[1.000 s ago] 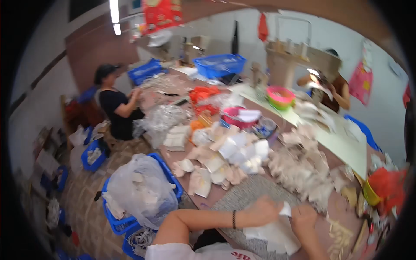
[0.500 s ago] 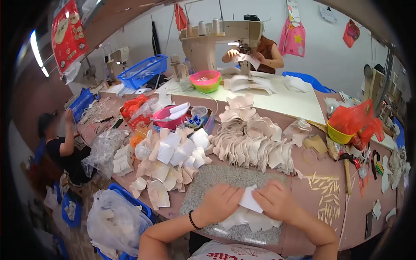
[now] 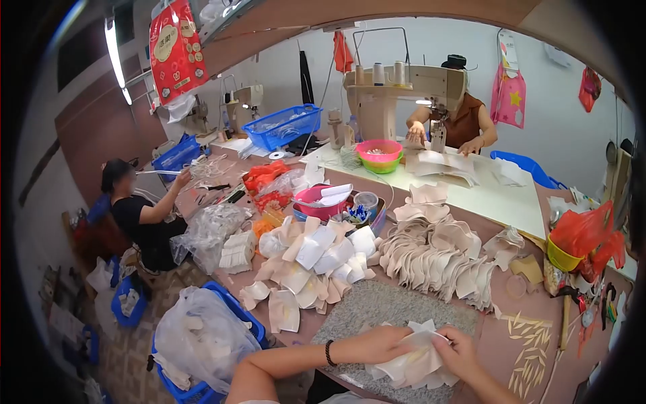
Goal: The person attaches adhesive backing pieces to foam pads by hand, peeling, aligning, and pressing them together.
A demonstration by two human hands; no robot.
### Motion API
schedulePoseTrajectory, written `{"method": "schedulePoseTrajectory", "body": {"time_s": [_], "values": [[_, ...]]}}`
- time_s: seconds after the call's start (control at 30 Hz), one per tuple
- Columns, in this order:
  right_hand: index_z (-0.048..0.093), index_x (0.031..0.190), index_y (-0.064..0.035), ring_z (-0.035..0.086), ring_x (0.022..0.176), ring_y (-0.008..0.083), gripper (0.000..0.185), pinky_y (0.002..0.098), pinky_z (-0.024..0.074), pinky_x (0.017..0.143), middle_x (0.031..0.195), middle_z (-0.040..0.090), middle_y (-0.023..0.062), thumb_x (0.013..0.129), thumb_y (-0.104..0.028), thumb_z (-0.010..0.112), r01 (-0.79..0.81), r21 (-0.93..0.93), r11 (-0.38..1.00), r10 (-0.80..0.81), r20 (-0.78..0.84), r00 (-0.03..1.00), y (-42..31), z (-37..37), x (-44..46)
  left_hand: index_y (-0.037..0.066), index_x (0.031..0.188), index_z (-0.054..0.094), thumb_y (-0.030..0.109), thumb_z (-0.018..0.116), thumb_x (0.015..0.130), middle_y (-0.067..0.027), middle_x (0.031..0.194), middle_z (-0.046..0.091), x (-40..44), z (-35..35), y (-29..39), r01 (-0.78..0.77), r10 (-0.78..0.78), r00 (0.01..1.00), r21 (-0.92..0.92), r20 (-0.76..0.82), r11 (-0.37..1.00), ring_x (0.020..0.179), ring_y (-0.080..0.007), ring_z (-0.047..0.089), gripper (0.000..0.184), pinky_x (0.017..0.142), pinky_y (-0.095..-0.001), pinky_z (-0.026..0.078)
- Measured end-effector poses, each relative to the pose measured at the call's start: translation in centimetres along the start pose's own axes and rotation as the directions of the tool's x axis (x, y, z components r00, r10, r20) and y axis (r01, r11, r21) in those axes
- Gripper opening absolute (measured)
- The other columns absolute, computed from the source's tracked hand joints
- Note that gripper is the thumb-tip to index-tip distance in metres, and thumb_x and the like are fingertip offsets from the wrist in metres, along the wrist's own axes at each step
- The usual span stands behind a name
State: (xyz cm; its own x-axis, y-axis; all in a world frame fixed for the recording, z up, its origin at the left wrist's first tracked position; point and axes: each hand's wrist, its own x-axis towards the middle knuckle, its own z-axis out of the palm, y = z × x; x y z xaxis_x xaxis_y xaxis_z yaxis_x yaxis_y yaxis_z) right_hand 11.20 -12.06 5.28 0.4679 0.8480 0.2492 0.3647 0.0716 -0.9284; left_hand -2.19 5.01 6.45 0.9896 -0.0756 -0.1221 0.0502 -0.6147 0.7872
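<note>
Low over a speckled grey slab (image 3: 356,306), both my hands are closed on a pale cut piece (image 3: 422,338) of thin sheet material, perhaps leather or lining. My left hand (image 3: 377,345), with a dark beaded bracelet at the wrist, grips its left side. Thumb and fingers of my right hand (image 3: 456,350) pinch its right edge. Beneath the hands, more pale cut pieces (image 3: 412,370) lie on the slab, partly hidden. A loose heap of similar pieces (image 3: 316,249) is beyond my left hand. Overlapping rows of curved beige pieces (image 3: 437,252) lie behind the slab.
Small pale slivers (image 3: 528,350) and a wooden-handled hammer (image 3: 564,323) lie right. A blue basket with a plastic bag (image 3: 202,337) stands left. Pink and green bowls (image 3: 380,155) sit near a sewing machine (image 3: 383,101). One person works behind it; another sits at left.
The view has swung left, shifting the scene rightward. My hands have lowered and turned the pale piece. The person at the machine has put down the held piece; the seated person's arm now extends right.
</note>
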Motion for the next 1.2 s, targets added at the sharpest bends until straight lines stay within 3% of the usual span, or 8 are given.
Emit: {"method": "schedulePoseTrajectory", "body": {"time_s": [0.07, 0.17, 0.3, 0.47, 0.67, 0.87, 0.97, 1.2], "values": [[0.063, 0.083, 0.0011, 0.055, 0.067, 0.0093, 0.011, 0.0235, 0.0434, 0.057, 0.074, 0.061, 0.0062, 0.081, -0.01, 0.062, -0.053, -0.044, 0.998, 0.054, 0.022, 0.998, 0.5, -0.3, 0.3, 0.002, 0.109, 0.053, 0.023, 0.059, 0.082, -0.0152, 0.106, 0.055, -0.1, 0.8, 2.0, -0.242, 0.338, 0.776, 0.243, -0.532, 0.939, 0.088, -0.0345, 0.057, 0.034, 0.072, -0.0411, 0.046], [0.065, 0.083, 0.001, 0.053, 0.069, 0.0063, 0.011, 0.0221, 0.0428, 0.059, 0.076, 0.061, 0.005, 0.082, -0.009, 0.062, -0.209, -0.093, 0.973, 0.221, 0.14, 0.965, -1.0, -0.5, 0.4, 0.003, 0.114, 0.051, 0.021, 0.06, 0.08, -0.0142, 0.111, 0.051, 0.6, 0.3, 1.9, -0.365, 0.641, 0.693, 0.607, -0.33, 0.706, 0.097, -0.031, 0.054, 0.039, 0.078, -0.0371, 0.045], [0.065, 0.093, -0.0013, 0.052, 0.075, 0.0037, 0.013, 0.0196, 0.0419, 0.065, 0.083, 0.062, 0.001, 0.085, -0.009, 0.059, -0.206, 0.057, 0.977, 0.184, 0.268, 0.946, 1.3, -1.1, -0.4, 0.005, 0.117, 0.049, 0.017, 0.059, 0.079, -0.0159, 0.112, 0.052, 0.7, 1.8, -1.0, -0.434, 0.608, 0.77, 0.539, -0.194, 0.722, 0.099, -0.0294, 0.054, 0.042, 0.077, -0.035, 0.046], [0.058, 0.11, -0.0001, 0.053, 0.089, 0.0075, 0.022, 0.022, 0.042, 0.079, 0.099, 0.06, 0.001, 0.091, -0.01, 0.051, -0.63, 0.49, 0.603, 0.344, 0.552, 0.759, 3.1, -1.1, -2.4, 0.004, 0.12, 0.049, 0.021, 0.059, 0.082, -0.0144, 0.118, 0.052, 0.2, 1.0, -0.1, -0.536, 0.708, 0.704, 0.614, -0.053, 0.579, 0.102, -0.028, 0.054, 0.043, 0.08, -0.0343, 0.047], [0.057, 0.109, 0.0052, 0.058, 0.095, 0.0164, 0.024, 0.0294, 0.0444, 0.086, 0.104, 0.061, 0.01, 0.09, -0.008, 0.05, -0.706, 0.628, 0.327, 0.478, 0.534, 0.697, 2.3, -0.8, -2.9, 0.002, 0.114, 0.053, 0.019, 0.06, 0.081, -0.0139, 0.115, 0.053, 0.4, 0.8, 0.2, -0.573, 0.778, 0.626, 0.642, -0.059, 0.51, 0.104, -0.0274, 0.053, 0.038, 0.083, -0.0355, 0.046], [0.058, 0.102, 0.0029, 0.059, 0.088, 0.0143, 0.02, 0.0276, 0.0462, 0.08, 0.098, 0.062, 0.0077, 0.09, -0.012, 0.053, -0.661, 0.651, 0.372, 0.56, 0.41, 0.72, 2.1, -0.1, -3.5, 0.0, 0.094, 0.056, 0.01, 0.057, 0.077, -0.0149, 0.106, 0.054, 1.4, 1.6, -0.1, -0.645, 0.711, 0.694, 0.338, -0.116, 0.685, 0.108, -0.0279, 0.049, 0.02, 0.091, -0.0404, 0.041], [0.059, 0.099, 0.0015, 0.058, 0.083, 0.0118, 0.018, 0.025, 0.0466, 0.075, 0.093, 0.062, 0.0053, 0.089, -0.012, 0.054, -0.674, 0.61, 0.416, 0.6, 0.372, 0.708, 2.5, 0.4, -3.8, -0.003, 0.091, 0.055, 0.008, 0.057, 0.074, -0.0148, 0.105, 0.054, 1.0, 2.2, -0.3, -0.687, 0.813, 0.58, 0.507, -0.05, 0.521, 0.107, -0.0281, 0.049, 0.02, 0.098, -0.0436, 0.036], [0.061, 0.095, -0.0006, 0.056, 0.073, 0.0102, 0.018, 0.0232, 0.0455, 0.066, 0.083, 0.061, 0.0025, 0.089, -0.016, 0.055, -0.648, 0.54, 0.537, 0.648, 0.228, 0.727, 6.4, 0.8, -4.7, -0.002, 0.088, 0.051, 0.007, 0.056, 0.07, -0.0134, 0.1, 0.053, -0.6, 3.9, -0.5, -0.722, 0.751, 0.658, 0.33, 0.055, 0.608, 0.104, -0.0309, 0.05, 0.021, 0.102, -0.0498, 0.033]]}}
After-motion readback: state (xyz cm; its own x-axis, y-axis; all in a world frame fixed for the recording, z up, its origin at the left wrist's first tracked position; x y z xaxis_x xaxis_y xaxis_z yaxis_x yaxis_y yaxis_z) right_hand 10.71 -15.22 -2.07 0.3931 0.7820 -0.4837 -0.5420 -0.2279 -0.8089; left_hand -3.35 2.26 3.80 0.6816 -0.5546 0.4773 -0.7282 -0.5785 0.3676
